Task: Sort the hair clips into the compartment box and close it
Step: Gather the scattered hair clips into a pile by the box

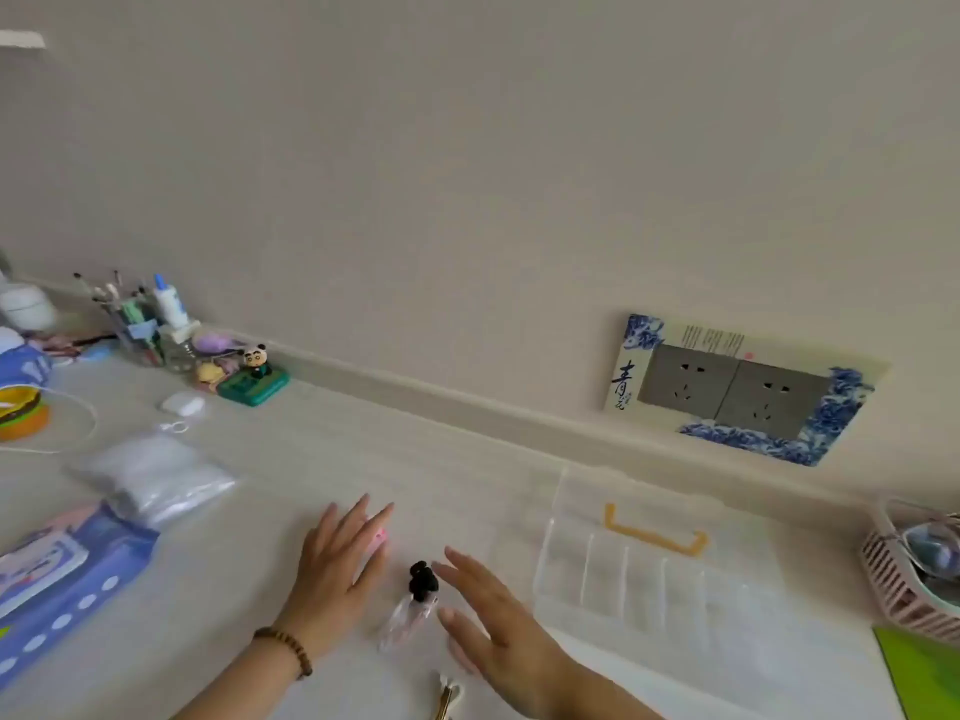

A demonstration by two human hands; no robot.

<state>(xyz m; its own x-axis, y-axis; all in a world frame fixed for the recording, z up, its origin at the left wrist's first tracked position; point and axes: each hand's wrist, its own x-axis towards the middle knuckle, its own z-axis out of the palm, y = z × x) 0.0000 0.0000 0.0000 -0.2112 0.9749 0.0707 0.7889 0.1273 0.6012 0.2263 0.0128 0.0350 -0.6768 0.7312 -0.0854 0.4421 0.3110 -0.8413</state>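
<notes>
You are at the very start of the sort, by the look of it: the clear plastic compartment box (649, 574) lies open on the pale desk (322, 459) to your right, its lid (639, 498) tipped back toward the wall with the yellow handle (655, 535) showing, and every compartment that can be made out seems empty, though the clear walls blur together and the nearest cells are hard to read

Your left hand (337, 574) rests flat, fingers (358, 517) spread and gripping nothing, its fingertips lying over a small pink hair clip (381, 536) that peeks out beside them. Your right hand (498, 621) hovers open too, fingers loosely fanned, holding nothing. Between the two hands lies a black bobbled hair clip (423, 576) on a clear pinkish body (408, 613), just beside your right fingertips. A gold-toned clip with white beads (445, 693) sits near the bottom edge, close to your right wrist

The next move looks like a pick: pinch the black-topped clip with your right hand, since it is nearest, and carry it across to a cell. The clear part is slippery-looking and low to the desk, so take it by the bobbled end

At far right a pink slatted basket (883, 574) holds items too blurred to name; a clear pen holder (135, 330) at far left holds brushes and pens
</notes>
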